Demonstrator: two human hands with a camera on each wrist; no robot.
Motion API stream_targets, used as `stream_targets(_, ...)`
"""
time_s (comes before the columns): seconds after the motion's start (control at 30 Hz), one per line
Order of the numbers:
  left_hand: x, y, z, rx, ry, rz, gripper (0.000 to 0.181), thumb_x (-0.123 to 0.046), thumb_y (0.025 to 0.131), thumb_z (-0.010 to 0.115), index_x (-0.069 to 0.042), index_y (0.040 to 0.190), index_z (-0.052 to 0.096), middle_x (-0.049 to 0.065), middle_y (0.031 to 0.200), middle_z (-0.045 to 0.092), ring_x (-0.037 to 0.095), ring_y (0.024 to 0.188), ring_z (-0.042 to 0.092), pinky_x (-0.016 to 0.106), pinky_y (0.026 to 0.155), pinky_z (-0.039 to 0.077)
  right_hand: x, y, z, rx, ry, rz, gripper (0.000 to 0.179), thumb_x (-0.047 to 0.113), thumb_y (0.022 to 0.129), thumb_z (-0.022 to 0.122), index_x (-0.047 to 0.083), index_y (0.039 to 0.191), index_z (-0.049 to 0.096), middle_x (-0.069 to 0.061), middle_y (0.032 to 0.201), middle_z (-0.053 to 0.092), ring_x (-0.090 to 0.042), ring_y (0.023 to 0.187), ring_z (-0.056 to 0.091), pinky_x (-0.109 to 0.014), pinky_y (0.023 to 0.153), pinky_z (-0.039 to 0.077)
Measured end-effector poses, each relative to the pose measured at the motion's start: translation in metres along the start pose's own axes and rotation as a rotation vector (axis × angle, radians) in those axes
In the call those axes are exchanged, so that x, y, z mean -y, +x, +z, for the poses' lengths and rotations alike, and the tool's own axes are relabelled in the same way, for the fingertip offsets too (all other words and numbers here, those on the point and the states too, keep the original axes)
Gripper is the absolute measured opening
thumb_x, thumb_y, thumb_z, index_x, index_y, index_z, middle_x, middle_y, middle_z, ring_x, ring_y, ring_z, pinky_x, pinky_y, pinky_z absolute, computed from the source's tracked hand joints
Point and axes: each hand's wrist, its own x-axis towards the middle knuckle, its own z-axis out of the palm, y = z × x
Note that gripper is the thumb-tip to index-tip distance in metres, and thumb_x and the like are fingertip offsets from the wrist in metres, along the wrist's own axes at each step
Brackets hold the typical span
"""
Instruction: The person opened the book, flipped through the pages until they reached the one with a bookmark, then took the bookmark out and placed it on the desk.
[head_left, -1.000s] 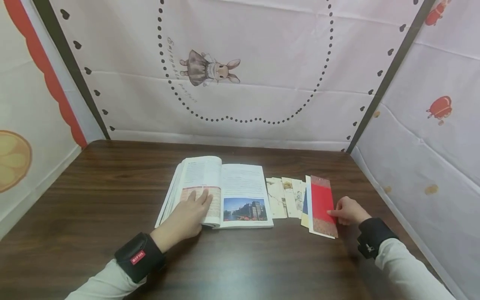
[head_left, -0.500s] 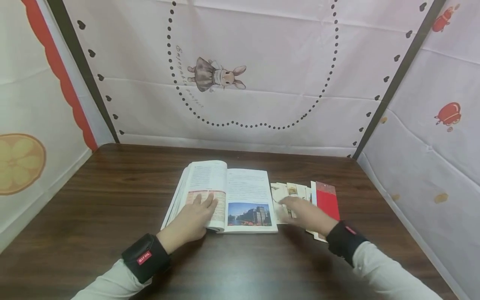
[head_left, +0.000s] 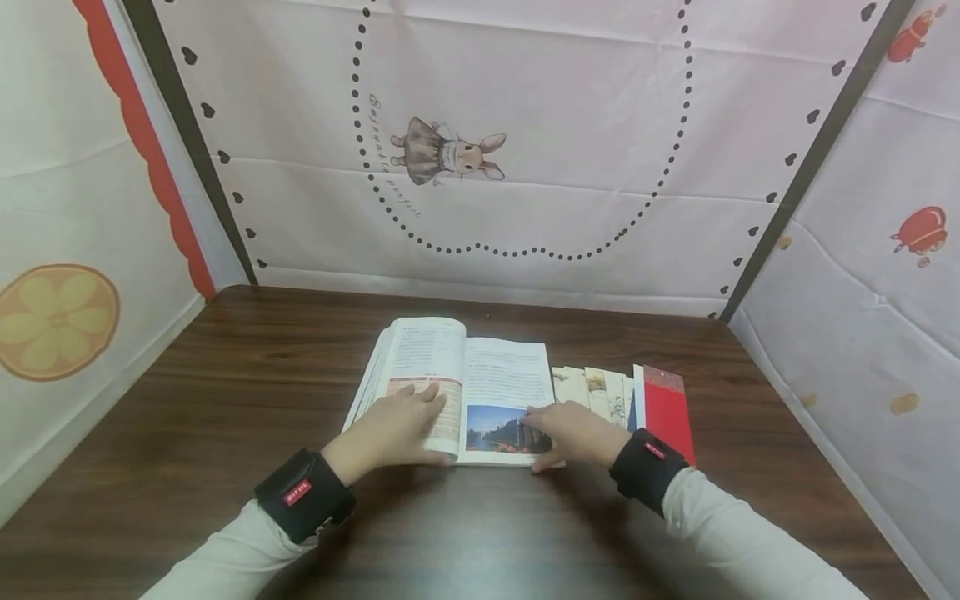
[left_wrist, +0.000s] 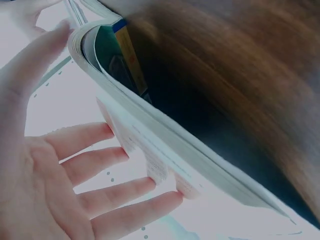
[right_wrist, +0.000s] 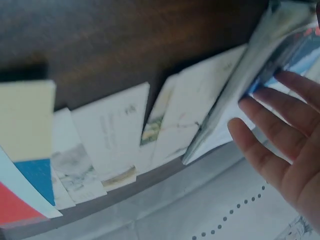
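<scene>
A thick open book lies on the brown table, with a photo of a building on its right page. On the left page rests my left hand, fingers spread; the left wrist view has those fingers straight against the paper, the thumb beside the book's lower edge. My right hand lies over the lower right corner of the right page, covering part of the photo. Seen from the right wrist, its fingers reach over the page, nearly straight.
Right of the book, several pale printed cards overlap in a row. A red card with white and blue edges lies at the row's right end. Dark table extends in front, and patterned cloth walls stand behind and at the sides.
My right hand has left the red card, crossed the pale cards leftward and come onto the book's right page. My left hand stays on the left page. The head view has shifted slightly.
</scene>
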Motion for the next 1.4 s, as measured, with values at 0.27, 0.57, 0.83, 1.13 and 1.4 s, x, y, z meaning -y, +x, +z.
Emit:
stream_targets(0.27, -0.011, 0.014, 0.003, -0.099, 0.079, -0.005, 0.07, -0.064, 0.067, 0.071, -0.001, 0.097, 0.068, 0.023, 0.114, 0.065, 0.027, 0.079, 0.063, 0.035, 0.065, 0.051, 0.004, 0.001, -0.014, -0.099, -0.067, -0.133, 0.019, 0.017, 0.078, 0.077, 0.014, 0.095, 0.072, 0.004, 0.083, 0.072, -0.008, 0.072, 0.062, -0.022, 0.073, 0.052)
stream_targets(0.57, -0.024, 0.021, 0.002, -0.096, 0.111, -0.058, 0.082, -0.072, 0.066, 0.066, -0.001, 0.107, 0.067, 0.018, 0.117, 0.065, 0.029, 0.093, 0.063, 0.03, 0.06, 0.048, 0.022, 0.004, -0.037, -0.518, -0.364, -0.326, 0.023, 0.016, 0.068, 0.083, 0.015, 0.086, 0.068, 0.004, 0.087, 0.072, -0.013, 0.088, 0.065, -0.031, 0.089, 0.05)
stream_targets(0.83, -0.039, 0.025, 0.005, -0.17, 0.207, -0.096, 0.061, -0.059, 0.072, 0.068, 0.001, 0.08, 0.067, 0.019, 0.092, 0.067, 0.031, 0.081, 0.061, 0.033, 0.052, 0.047, 0.041, 0.017, -0.047, -0.753, -0.523, -0.468, 0.017, 0.012, 0.072, 0.079, 0.015, 0.088, 0.071, 0.006, 0.088, 0.072, -0.012, 0.092, 0.063, -0.03, 0.096, 0.046)
stream_targets(1.13, -0.043, 0.025, 0.008, -0.146, 0.199, -0.163, 0.028, -0.023, 0.076, 0.064, 0.004, 0.082, 0.07, 0.027, 0.113, 0.064, 0.046, 0.106, 0.06, 0.047, 0.064, 0.056, 0.042, 0.02, -0.042, -0.77, -0.366, -0.344, 0.036, 0.011, 0.072, 0.081, 0.012, 0.104, 0.067, -0.002, 0.113, 0.068, -0.018, 0.11, 0.06, -0.032, 0.098, 0.047)
stream_targets(1.4, -0.031, 0.02, 0.009, -0.209, 0.107, -0.166, 0.033, -0.02, 0.088, 0.055, 0.003, 0.107, 0.068, 0.022, 0.124, 0.061, 0.04, 0.113, 0.059, 0.05, 0.076, 0.055, 0.016, 0.001, -0.029, -0.33, 0.001, -0.045, 0.075, 0.027, 0.075, 0.079, 0.007, 0.138, 0.044, -0.014, 0.141, 0.048, -0.029, 0.129, 0.048, -0.048, 0.105, 0.04)
